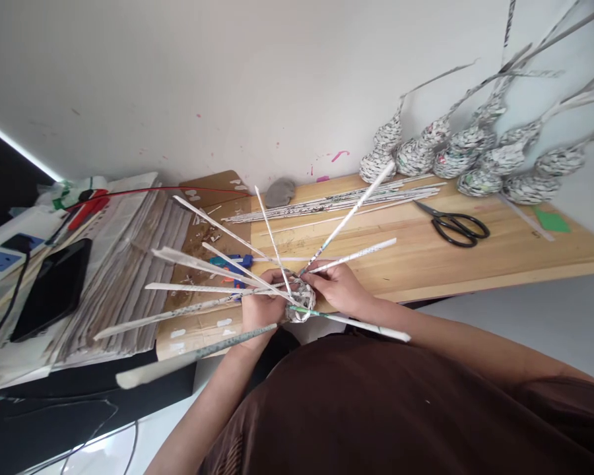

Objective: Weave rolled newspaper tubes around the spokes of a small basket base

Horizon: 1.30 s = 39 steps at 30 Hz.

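Between my hands, near the table's front edge, is a small woven base of rolled newspaper [304,302]. Long paper tubes stick out of it on several sides, like the pale paper tube [349,214] slanting up to the right. My left hand [262,310] is closed around the base's left side, its fingers partly hidden behind the tubes. On the right side, my right hand [339,285] pinches a paper tube close to the weave with thumb and fingertips.
Finished woven gourd shapes [468,155] stand at the back right, near black scissors [453,223]. Loose paper tubes [336,200] lie along the wall beside a grey stone-like lump [280,192]. Stacked newspaper [123,270], a phone [54,287] and a power strip [4,254] are at left.
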{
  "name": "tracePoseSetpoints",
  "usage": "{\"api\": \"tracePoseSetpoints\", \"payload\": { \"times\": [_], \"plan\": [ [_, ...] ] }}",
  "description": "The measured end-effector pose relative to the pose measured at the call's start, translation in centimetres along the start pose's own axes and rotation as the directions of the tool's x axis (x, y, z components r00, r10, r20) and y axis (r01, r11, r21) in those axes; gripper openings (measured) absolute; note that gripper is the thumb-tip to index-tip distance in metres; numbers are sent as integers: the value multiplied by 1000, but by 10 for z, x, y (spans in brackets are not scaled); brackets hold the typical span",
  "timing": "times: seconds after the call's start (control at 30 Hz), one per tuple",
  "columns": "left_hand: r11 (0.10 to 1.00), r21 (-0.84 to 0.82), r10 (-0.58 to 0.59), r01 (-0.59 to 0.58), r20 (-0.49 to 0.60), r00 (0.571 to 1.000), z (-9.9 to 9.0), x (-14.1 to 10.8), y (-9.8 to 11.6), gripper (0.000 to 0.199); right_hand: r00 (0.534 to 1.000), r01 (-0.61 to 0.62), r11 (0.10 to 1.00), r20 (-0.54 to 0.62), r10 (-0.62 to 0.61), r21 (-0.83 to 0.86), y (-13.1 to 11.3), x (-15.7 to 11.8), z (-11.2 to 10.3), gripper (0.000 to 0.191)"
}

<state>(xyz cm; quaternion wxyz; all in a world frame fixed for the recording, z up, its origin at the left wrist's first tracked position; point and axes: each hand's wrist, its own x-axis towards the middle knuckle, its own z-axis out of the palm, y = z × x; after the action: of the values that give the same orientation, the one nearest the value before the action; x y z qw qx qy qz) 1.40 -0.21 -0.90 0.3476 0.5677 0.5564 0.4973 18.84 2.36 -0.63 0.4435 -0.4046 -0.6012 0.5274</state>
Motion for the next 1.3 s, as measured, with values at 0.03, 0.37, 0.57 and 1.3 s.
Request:
{"api": "tracePoseSetpoints", "payload": {
  "times": [0.03, 0.37, 0.57, 1.3],
  "plan": [
    [999, 37, 24, -24, 4, 1000, -1, 0, 0, 22, 1000, 0, 1000, 14, 0, -8, -1, 0, -1, 16],
    [956, 273, 111, -109, 9, 994, -8, -5, 11, 7, 979, -190, 976, 50, 196, -107, -7, -1, -1, 28],
    [990, 142, 27, -25, -6, 1000, -2, -8, 6, 12, 999, -7, 923, -33, -7, -385, -13, -2, -1, 20],
    [948, 235, 225, -216, -13, 974, -7, -13, 17, 11, 961, -275, 960, 30, 274, 60, -18, -6, -4, 31]
  ]
}}
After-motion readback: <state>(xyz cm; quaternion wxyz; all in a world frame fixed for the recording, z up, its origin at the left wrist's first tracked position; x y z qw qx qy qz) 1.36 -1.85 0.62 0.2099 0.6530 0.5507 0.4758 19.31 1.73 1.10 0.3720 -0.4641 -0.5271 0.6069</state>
